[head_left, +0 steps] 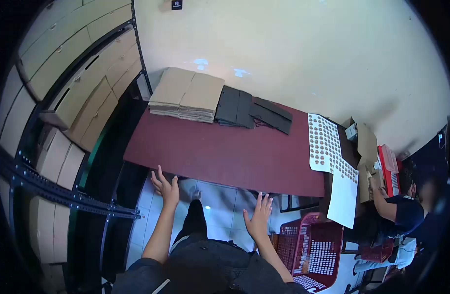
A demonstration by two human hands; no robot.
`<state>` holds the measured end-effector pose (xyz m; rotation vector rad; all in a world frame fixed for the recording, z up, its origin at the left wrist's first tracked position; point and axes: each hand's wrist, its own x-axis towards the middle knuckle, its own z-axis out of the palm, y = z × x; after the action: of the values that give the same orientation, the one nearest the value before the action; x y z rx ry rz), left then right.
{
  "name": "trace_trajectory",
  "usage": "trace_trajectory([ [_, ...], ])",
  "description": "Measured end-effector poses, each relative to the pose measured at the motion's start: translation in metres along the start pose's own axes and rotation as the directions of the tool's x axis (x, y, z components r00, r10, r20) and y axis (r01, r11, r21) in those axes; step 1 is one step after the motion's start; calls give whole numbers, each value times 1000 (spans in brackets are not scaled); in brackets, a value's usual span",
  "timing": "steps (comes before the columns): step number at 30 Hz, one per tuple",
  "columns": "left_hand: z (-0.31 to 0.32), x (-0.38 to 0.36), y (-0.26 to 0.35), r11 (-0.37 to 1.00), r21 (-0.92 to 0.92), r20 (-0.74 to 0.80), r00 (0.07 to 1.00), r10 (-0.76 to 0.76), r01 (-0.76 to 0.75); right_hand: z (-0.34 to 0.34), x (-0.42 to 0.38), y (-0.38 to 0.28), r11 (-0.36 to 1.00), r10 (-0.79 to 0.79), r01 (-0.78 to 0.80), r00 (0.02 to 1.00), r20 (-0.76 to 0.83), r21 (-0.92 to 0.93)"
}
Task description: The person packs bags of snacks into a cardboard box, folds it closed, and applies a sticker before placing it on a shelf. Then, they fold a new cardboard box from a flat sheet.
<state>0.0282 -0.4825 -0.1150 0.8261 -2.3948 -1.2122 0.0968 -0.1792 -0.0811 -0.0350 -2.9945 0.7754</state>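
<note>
My left hand is held up near the front left edge of the dark red table, fingers spread and nothing in it. Over the floor by the table's front edge, my right hand is likewise open and bare. Toward the back of the table lies a stack of flat brown cardboard. Beside it are black folded card pieces and another black flat piece, with what look like scissors next to them. Neither hand touches any of these.
Sticker sheets hang over the table's right end. A maroon plastic basket stands on the floor at right. A co-worker sits beyond, hands at an open cardboard box. Metal shelving with cardboard boxes lines the left.
</note>
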Motion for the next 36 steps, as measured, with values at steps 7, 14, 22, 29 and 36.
trace_trajectory([
  [7, 44, 157, 27, 996, 58, -16, 997, -74, 75, 20, 135, -43, 999, 41, -40, 998, -51, 23],
  [14, 75, 312, 15, 986, 135, -31, 995, -91, 94, 79, 256, -90, 997, -27, 19, 994, 103, 79],
  [22, 106, 418, 4, 966, 249, 12, 997, -78, 73, 116, 368, -112, 958, -103, 43, 974, 200, 282],
  [29, 122, 461, -23, 981, 181, 10, 997, -75, 72, 166, 454, -88, 882, 147, -153, 988, 49, 445],
  [36, 97, 435, 8, 957, 280, 33, 995, -95, 82, 216, 496, -70, 771, 193, -133, 981, -30, 622],
])
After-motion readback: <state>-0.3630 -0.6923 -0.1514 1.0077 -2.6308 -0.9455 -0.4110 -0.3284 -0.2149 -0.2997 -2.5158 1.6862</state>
